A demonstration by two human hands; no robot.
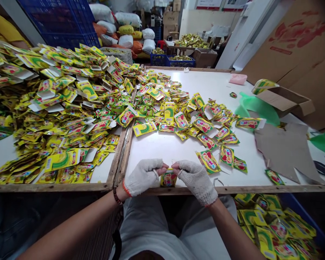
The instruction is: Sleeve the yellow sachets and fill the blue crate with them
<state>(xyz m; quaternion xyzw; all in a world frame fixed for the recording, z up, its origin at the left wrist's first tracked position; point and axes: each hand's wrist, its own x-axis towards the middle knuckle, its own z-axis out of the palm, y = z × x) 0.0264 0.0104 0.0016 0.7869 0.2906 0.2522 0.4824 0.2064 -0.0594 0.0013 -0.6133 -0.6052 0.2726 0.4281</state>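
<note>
Both my hands wear white knit gloves with bare fingertips. My left hand [143, 176] and my right hand [195, 178] meet at the near edge of the white table [173, 148]. Together they pinch one small yellow carton [168, 178] between them, fingers closed on its top. Just right of my right hand lie several flat yellow-green cartons [208, 161]. A big heap of the same flat cartons and sachets [67, 104] covers the table to the left and the middle.
An open cardboard box [284, 99] and a brown cardboard sheet [284, 151] lie at the right. A bin of filled cartons [273, 227] sits below the table's right edge. Blue crates [59, 21] and sacks [124, 25] stand behind. A person's yellow sleeve [2, 30] shows far left.
</note>
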